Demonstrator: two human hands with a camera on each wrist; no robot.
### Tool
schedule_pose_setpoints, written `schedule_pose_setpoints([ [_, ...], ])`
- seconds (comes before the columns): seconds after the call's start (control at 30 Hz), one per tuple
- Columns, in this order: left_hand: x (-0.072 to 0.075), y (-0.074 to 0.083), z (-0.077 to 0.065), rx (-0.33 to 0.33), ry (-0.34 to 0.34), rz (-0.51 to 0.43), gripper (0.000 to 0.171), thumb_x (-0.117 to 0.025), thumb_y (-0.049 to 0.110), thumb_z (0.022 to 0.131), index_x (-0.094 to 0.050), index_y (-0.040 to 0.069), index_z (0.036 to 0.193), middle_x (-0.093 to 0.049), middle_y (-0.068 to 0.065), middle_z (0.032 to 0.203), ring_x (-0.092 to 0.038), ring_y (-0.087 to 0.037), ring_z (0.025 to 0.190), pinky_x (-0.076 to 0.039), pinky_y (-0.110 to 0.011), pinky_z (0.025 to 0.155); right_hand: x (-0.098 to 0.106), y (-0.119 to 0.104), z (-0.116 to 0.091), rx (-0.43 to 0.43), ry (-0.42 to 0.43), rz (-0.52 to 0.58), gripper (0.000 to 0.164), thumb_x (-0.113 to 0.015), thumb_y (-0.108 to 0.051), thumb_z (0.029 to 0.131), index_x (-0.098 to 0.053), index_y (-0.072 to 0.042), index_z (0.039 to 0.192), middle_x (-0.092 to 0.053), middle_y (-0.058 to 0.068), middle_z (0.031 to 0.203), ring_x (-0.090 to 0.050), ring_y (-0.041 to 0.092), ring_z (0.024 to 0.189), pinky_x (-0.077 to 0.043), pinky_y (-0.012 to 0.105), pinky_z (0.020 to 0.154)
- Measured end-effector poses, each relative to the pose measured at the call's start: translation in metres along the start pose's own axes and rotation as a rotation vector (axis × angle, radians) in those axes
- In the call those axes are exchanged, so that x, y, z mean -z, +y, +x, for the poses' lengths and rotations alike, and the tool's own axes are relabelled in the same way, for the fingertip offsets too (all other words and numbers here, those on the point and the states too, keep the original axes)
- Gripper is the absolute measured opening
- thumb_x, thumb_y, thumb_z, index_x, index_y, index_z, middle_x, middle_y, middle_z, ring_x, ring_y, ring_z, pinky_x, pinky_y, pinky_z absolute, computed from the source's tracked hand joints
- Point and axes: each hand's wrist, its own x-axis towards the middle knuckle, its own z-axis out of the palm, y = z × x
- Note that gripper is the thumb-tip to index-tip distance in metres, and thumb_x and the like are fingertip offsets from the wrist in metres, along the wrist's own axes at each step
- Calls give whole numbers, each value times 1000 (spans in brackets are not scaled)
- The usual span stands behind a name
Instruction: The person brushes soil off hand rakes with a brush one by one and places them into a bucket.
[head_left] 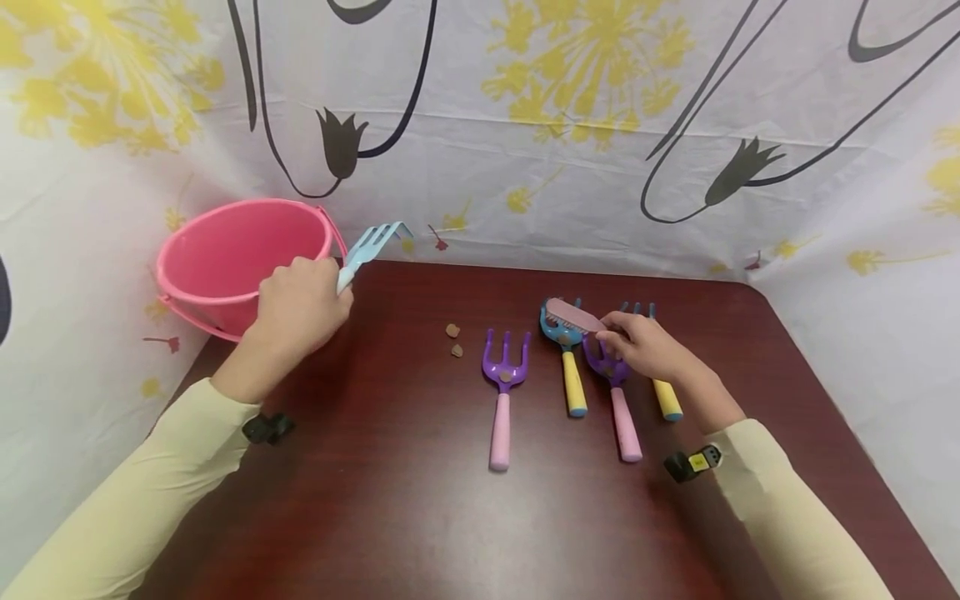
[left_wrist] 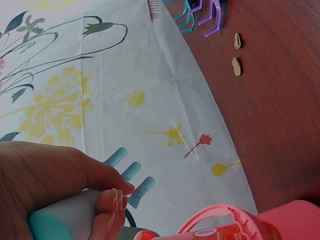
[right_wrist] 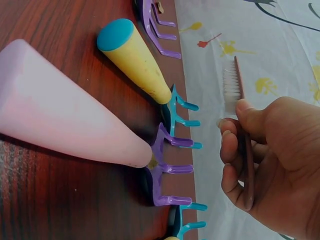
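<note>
Paired tools in use above a table (head_left: 420,517). The left hand (head_left: 303,304) curls its fingers round the handle of a pale fork (head_left: 367,250), whose tines point up and away from the grip. A pink bucket (head_left: 240,317) stands just beside this hand, on its outer side. The right hand (head_left: 641,342) pinches a small brush (head_left: 572,315) between thumb and fingers; in the head view the brush overlaps the head of a blue fork (head_left: 572,375) lying beyond the fingertips.

Stage: apparently partway. Both tools are already gripped and lifted, and the pale fork is held outside the bucket. Four forks remain on the table, in neither grip: the blue fork; a purple fork (head_left: 502,417) between the hands, nearer the right; a second purple fork (head_left: 624,421) below the right fingers; and a yellow-handled fork (head_left: 666,400) partly hidden by the right hand. Two brown pieces (head_left: 457,351) lie between the grips. A brown patch (head_left: 506,377) marks the purple fork's head, while none shows on the pale fork; brushing there seems further along. The bucket's floor is out of sight, so any contents cannot be judged.
</note>
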Motion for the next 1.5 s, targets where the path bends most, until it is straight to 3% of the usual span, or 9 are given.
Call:
schedule_pose_setpoints([
  [0.23,11,-3,0,34,-2,-14,24,-68,19,90,-55,-2,87,-53,-17,68,-55,-35,56,-51,-49,52,-1,0,0,-6,-6,-4,20,-54,-13,107,-63,4,111,-62,9,80,-56,18,67,-48,33,61],
  [0.67,30,-15,-2,67,-15,-26,23,-66,18,87,-51,1,84,-53,-17,68,-54,-37,57,-50,-49,50,1,1,-1,-21,-14,13,22,-52,-13,107,-62,5,115,-64,15,84,-58,21,72,-49,34,64],
  [1.13,45,-40,-8,92,48,-22,28,-67,21,89,-50,-1,84,-52,-18,68,-53,-41,59,-47,-57,54,3,-5,-2,21,-3,34,22,-52,-11,107,-62,7,114,-62,13,82,-58,25,71,-48,32,63],
  [1.5,55,-56,-5,109,47,20,30,-66,23,90,-51,-2,82,-52,-19,70,-53,-44,65,-46,-58,57,2,-4,-1,8,-14,7,22,-53,-13,107,-63,6,115,-62,10,81,-56,19,70,-48,34,63],
])
